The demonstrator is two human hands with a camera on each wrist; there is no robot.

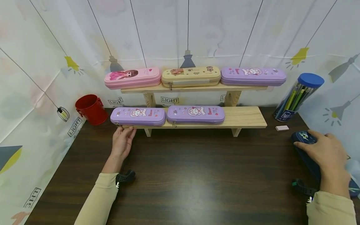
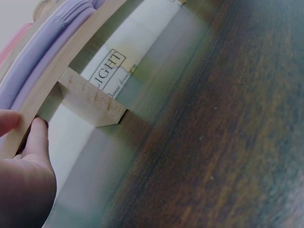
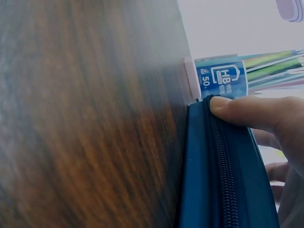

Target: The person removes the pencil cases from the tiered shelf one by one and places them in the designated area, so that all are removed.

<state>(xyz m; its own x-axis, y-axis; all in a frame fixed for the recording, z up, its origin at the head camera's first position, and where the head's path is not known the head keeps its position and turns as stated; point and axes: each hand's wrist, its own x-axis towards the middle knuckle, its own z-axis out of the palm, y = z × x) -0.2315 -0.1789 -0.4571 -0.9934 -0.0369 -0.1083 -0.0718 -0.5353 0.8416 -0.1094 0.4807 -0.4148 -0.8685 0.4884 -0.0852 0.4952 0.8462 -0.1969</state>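
Note:
At the left end of the lower wooden shelf (image 1: pixel 244 117), my left hand (image 1: pixel 122 142) pinches the board's edge, one digit on its face and one beneath it in the left wrist view. Just above those fingers lies a purple pencil case (image 1: pixel 137 116) with a cartoon print, a second purple pencil case (image 1: pixel 195 114) beside it. My right hand (image 1: pixel 327 153) grips a dark blue zippered pencil case (image 3: pixel 199 166) on the table's right side. Its thumb presses near the zipper's end, while the other fingers go round the far side, partly hidden.
On the upper shelf (image 1: pixel 194 89) sit a pink case (image 1: pixel 132 78), a yellow case (image 1: pixel 191 76) and another purple case (image 1: pixel 253 77). A red bucket (image 1: pixel 91 110) stands at left. A tub of pencils (image 1: pixel 296 97) and a white eraser (image 1: pixel 282 128) are at right.

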